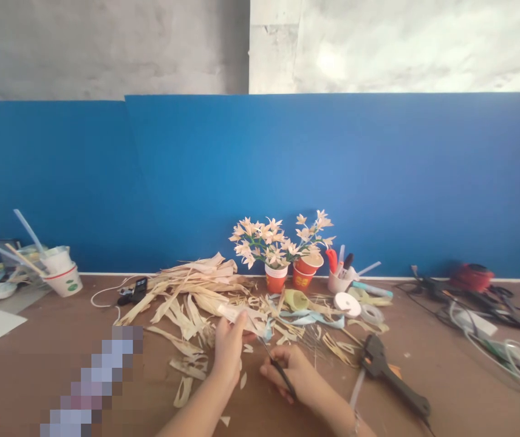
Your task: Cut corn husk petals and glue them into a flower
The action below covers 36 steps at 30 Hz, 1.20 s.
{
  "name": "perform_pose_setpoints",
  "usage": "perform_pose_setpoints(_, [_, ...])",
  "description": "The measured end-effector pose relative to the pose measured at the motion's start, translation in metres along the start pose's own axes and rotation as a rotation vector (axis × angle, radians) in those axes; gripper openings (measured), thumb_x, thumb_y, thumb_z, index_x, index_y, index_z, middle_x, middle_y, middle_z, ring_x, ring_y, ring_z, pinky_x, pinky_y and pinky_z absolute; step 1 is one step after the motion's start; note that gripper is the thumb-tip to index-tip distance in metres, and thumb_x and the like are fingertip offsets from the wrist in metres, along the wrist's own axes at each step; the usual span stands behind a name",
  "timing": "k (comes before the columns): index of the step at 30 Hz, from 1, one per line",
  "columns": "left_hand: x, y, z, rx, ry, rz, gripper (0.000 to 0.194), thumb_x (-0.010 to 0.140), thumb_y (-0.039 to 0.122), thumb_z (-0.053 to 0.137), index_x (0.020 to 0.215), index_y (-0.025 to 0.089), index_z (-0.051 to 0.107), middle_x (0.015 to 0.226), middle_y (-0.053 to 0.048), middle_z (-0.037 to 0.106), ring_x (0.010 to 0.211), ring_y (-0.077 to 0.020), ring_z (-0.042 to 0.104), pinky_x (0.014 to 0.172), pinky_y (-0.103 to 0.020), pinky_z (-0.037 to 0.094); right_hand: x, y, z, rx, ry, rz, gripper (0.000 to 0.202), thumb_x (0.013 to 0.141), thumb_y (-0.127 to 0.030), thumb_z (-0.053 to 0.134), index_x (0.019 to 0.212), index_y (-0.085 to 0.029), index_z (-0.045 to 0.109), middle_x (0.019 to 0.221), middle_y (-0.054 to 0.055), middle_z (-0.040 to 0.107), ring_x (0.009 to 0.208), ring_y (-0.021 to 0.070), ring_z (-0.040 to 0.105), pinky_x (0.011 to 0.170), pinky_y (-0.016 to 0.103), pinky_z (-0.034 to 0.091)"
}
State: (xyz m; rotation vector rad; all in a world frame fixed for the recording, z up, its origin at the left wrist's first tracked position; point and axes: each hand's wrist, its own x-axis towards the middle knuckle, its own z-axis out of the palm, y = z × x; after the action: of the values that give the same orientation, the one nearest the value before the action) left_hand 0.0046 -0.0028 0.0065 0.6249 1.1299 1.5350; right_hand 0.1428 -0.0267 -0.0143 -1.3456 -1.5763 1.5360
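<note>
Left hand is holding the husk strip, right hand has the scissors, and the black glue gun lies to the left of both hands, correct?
Not quite. In the head view the glue gun lies right of both hands. The left hand holds the husk strip, and the right hand has the scissors.

I am holding my left hand [229, 347] upright with fingers pinching closed, while my right hand [294, 371] is lying knuckles up, fingers curling tightly shut.

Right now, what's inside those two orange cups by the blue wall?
Each of the orange cups holds a bunch of pale handmade flowers on green stems. What keeps the stems standing inside cannot be seen; the cup walls hide it.
</note>
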Motion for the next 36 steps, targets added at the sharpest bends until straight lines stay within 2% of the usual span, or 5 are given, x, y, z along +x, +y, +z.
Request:
perform_pose_setpoints(11, [0.0,-0.007,-0.013,-0.038,-0.017,0.0,0.043,0.061,0.044,0.076,0.088,0.015,0.058,0.072,-0.002,0.068,0.061,-0.0167,0.065,0.052,-0.024,0.05,-0.002,-0.004,0.001,-0.051,-0.081,-0.006,0.033,0.068,-0.044,0.068,0.057,-0.018,0.051,0.035,-0.009,0.044,0.028,0.0036,0.032,0.029,0.016,0.02])
perform_pose_setpoints(15, [0.003,-0.007,-0.014,-0.051,-0.025,0.004,0.044,0.062,0.045,0.075,0.088,0.014,0.059,0.071,-0.004,0.068,0.061,-0.0178,0.065,0.052,-0.025,0.049,-0.005,-0.003,-0.003,-0.069,-0.107,0.042,0.025,0.067,-0.037,0.068,0.063,-0.017,0.053,0.038,-0.009,0.048,0.03,0.0051,0.037,0.03,0.015,0.026])
perform_pose_setpoints(22, [0.003,-0.003,-0.014,-0.085,0.025,0.039,0.043,0.062,0.045,0.075,0.087,0.013,0.059,0.073,-0.006,0.07,0.06,-0.017,0.064,0.053,-0.025,0.05,-0.016,-0.008,-0.02,-0.04,-0.269,0.025,0.014,0.065,-0.025,0.063,0.074,-0.015,0.058,0.05,-0.005,0.056,0.041,0.0075,0.048,0.04,0.017,0.038])
perform_pose_setpoints(28, [-0.001,-0.007,-0.011,-0.032,-0.003,0.063,0.043,0.063,0.047,0.073,0.086,0.013,0.059,0.066,-0.004,0.067,0.052,-0.0163,0.062,0.044,-0.023,0.047,-0.007,-0.008,-0.013,0.123,0.084,-0.246,0.026,0.068,-0.037,0.067,0.077,-0.018,0.051,0.056,-0.005,0.053,0.048,0.0082,0.047,0.046,0.019,0.037])
perform_pose_setpoints(36, [0.003,-0.005,-0.013,0.122,-0.036,0.094,0.048,0.059,0.046,0.076,0.091,0.014,0.062,0.065,-0.004,0.069,0.05,-0.0173,0.062,0.043,-0.024,0.047,-0.007,-0.003,-0.011,0.108,0.129,-0.228,0.039,0.068,-0.05,0.069,0.08,-0.017,0.054,0.05,-0.005,0.052,0.042,0.0083,0.046,0.042,0.02,0.037])
